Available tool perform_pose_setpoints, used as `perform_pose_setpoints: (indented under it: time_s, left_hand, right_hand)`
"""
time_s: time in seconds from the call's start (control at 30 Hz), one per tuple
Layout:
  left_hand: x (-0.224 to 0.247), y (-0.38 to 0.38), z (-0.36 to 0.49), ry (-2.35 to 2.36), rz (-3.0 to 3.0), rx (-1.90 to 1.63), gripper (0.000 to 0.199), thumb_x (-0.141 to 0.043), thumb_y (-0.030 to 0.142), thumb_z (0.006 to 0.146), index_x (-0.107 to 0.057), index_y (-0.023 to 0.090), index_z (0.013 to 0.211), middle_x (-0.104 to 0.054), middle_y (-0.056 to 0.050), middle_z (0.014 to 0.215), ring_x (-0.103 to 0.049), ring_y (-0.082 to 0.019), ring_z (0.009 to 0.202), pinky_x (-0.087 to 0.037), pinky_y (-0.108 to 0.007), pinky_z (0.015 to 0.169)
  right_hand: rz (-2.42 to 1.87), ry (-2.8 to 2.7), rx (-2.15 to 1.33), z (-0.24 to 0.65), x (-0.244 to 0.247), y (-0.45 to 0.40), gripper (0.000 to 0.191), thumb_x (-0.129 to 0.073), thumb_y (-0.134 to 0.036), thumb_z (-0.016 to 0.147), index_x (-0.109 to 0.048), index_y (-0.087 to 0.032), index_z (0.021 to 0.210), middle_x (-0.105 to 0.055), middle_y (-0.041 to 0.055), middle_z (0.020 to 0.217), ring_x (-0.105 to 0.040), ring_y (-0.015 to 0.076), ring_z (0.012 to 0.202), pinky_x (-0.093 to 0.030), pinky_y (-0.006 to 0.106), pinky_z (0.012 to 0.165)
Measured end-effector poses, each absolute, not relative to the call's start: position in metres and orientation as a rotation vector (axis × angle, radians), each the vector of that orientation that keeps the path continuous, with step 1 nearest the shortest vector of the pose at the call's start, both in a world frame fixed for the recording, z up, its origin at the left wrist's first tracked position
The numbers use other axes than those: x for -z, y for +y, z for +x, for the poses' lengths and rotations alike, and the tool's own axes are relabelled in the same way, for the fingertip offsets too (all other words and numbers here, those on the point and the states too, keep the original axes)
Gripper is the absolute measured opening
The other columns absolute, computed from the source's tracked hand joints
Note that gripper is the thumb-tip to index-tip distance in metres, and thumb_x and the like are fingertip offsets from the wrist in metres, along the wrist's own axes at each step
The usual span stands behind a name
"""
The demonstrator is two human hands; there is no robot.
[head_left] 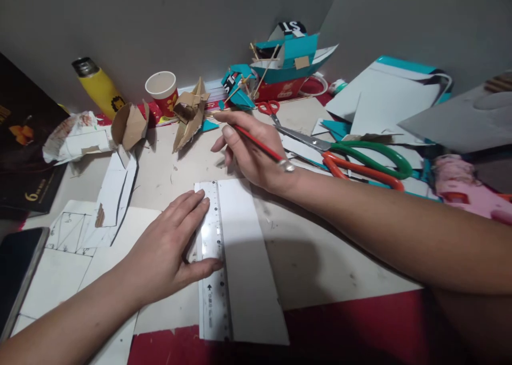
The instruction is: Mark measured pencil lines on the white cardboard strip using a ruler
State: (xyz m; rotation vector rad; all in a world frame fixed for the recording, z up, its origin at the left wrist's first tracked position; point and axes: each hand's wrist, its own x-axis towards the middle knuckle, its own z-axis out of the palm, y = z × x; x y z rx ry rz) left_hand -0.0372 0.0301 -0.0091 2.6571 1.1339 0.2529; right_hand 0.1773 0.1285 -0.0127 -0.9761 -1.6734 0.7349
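My left hand lies spread on a clear plastic ruler, fingertips and thumb pressing it down. Under the ruler is a strip of white card, whose right part shows bare. Above the card's far end, my right hand is closed around a red pencil. The pencil's silvery end points back toward my wrist; its tip is hard to make out behind the fingers. Large scissors with green and orange handles lie just beyond my right forearm.
Along the back stand a yellow bottle, a paper cup, a small cardboard boat and a blue card boat. Card scraps pile up at right. A drawn sheet and a phone lie at left.
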Motion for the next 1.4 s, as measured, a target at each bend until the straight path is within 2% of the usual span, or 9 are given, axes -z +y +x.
perform_pose_setpoints:
  time_s: [0.07,0.17,0.33,0.47,0.63,0.8,0.93,1.1,1.4]
  left_hand:
    - [0.01,0.03,-0.037,1.152,2.656,-0.246,0.08,-0.061,0.057,0.085,-0.03,0.015,0.146,-0.035,-0.018,0.153,-0.031,-0.033,0.142,-0.036,-0.053,0.112]
    - [0.013,0.029,-0.037,1.168,2.649,-0.259,0.08,-0.06,0.057,0.085,-0.033,0.014,0.146,-0.036,-0.018,0.153,-0.032,-0.034,0.142,-0.037,-0.053,0.112]
    - [0.015,0.029,-0.036,1.17,2.662,-0.314,0.078,-0.061,0.057,0.084,-0.038,0.01,0.143,-0.041,-0.02,0.15,-0.035,-0.034,0.139,-0.038,-0.052,0.111]
    - [0.014,0.028,-0.035,1.168,2.665,-0.291,0.08,-0.062,0.056,0.084,-0.037,0.008,0.143,-0.041,-0.021,0.149,-0.036,-0.035,0.139,-0.038,-0.052,0.111]
    - [0.018,0.028,-0.036,1.17,2.635,-0.285,0.081,-0.06,0.056,0.084,-0.038,0.007,0.144,-0.041,-0.022,0.15,-0.035,-0.036,0.139,-0.037,-0.053,0.111]
    - [0.024,0.028,-0.034,1.179,2.64,-0.333,0.081,-0.064,0.055,0.081,-0.04,0.008,0.143,-0.042,-0.021,0.15,-0.035,-0.036,0.139,-0.038,-0.052,0.111]
    - [0.021,0.027,-0.032,1.193,2.654,-0.288,0.08,-0.065,0.052,0.08,-0.042,0.008,0.143,-0.043,-0.022,0.148,-0.036,-0.038,0.139,-0.039,-0.053,0.109]
    - [0.021,0.026,-0.033,1.171,2.675,-0.278,0.074,-0.067,0.048,0.08,-0.044,0.017,0.144,-0.041,-0.022,0.15,-0.036,-0.039,0.139,-0.04,-0.053,0.107]
    - [0.023,0.026,-0.033,1.177,2.686,-0.297,0.074,-0.065,0.052,0.081,-0.046,0.017,0.143,-0.042,-0.022,0.149,-0.039,-0.039,0.136,-0.041,-0.055,0.106]
  right_hand:
    - [-0.936,-1.666,-0.74,0.177,0.01,0.126,0.03,-0.044,-0.036,0.099,-0.06,-0.019,0.119,-0.065,-0.0016,0.078,-0.055,0.0075,0.053,-0.047,0.021,0.055]
    - [-0.873,-1.647,-0.733,0.175,0.004,0.124,0.026,-0.048,-0.036,0.098,-0.066,-0.018,0.095,-0.057,-0.0035,0.064,-0.054,0.0078,0.054,-0.045,0.02,0.053]
    - [-1.026,-1.559,-0.97,0.166,-0.018,0.121,0.026,-0.052,-0.021,0.095,-0.062,-0.015,0.072,-0.054,-0.0044,0.055,-0.046,0.0049,0.042,-0.038,0.017,0.041]
    - [-1.19,-1.485,-1.259,0.17,-0.037,0.1,0.019,-0.053,-0.01,0.089,-0.06,-0.013,0.071,-0.06,-0.0017,0.058,-0.051,0.0063,0.042,-0.038,0.017,0.036]
    - [-1.215,-1.323,-1.381,0.184,-0.02,0.052,0.012,-0.062,-0.022,0.083,-0.058,-0.016,0.073,-0.063,-0.0003,0.059,-0.055,0.0089,0.044,-0.045,0.019,0.039]
    - [-1.21,-1.256,-1.431,0.185,0.015,0.035,0.018,-0.066,-0.031,0.08,-0.056,-0.018,0.074,-0.066,0.0022,0.066,-0.058,0.0109,0.049,-0.046,0.02,0.04]
    - [-1.214,-1.363,-1.412,0.182,0.022,0.039,0.014,-0.064,-0.028,0.079,-0.056,-0.018,0.075,-0.065,0.0017,0.065,-0.057,0.01,0.05,-0.045,0.022,0.044]
    - [-1.208,-1.46,-1.341,0.184,0.024,0.037,0.011,-0.06,-0.026,0.082,-0.056,-0.018,0.075,-0.062,0.0006,0.061,-0.053,0.01,0.049,-0.04,0.023,0.044]
    - [-1.22,-1.686,-1.139,0.185,0.027,0.036,0.014,-0.056,-0.025,0.085,-0.056,-0.018,0.074,-0.052,-0.0025,0.056,-0.044,0.01,0.048,-0.03,0.025,0.044]
